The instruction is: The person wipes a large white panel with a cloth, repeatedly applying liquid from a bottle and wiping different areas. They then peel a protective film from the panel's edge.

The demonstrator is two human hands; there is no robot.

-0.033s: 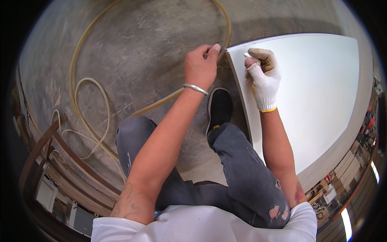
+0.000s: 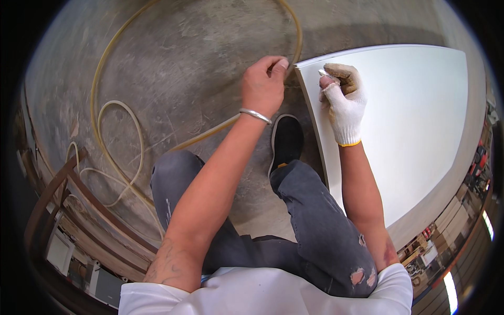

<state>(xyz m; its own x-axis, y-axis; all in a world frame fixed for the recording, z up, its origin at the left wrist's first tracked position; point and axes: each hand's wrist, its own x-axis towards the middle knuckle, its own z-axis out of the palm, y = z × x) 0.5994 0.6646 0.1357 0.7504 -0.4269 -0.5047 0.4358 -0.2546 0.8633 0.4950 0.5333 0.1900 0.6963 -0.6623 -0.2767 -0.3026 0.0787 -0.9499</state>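
My left hand (image 2: 262,86), bare with a silver bangle at the wrist, is closed, its thumb pressed to the curled fingers. It is just left of the far left corner of a white panel (image 2: 409,126), and whatever it may grip is hidden. Over the panel near that corner, my right hand (image 2: 346,100) wears a white knit glove with a bare thumb tip showing. Its thumb and fingers pinch a small white piece (image 2: 322,72), too small to name.
A yellowish hose (image 2: 94,94) loops across the concrete floor (image 2: 199,58) on the left. My dark shoe (image 2: 287,142) stands beside the panel's left edge. A brown frame (image 2: 100,205) is at lower left. Boxes and shelving (image 2: 446,226) line the right side.
My left hand has shifted very slightly up and to the right. The right hand and the panel look the same.
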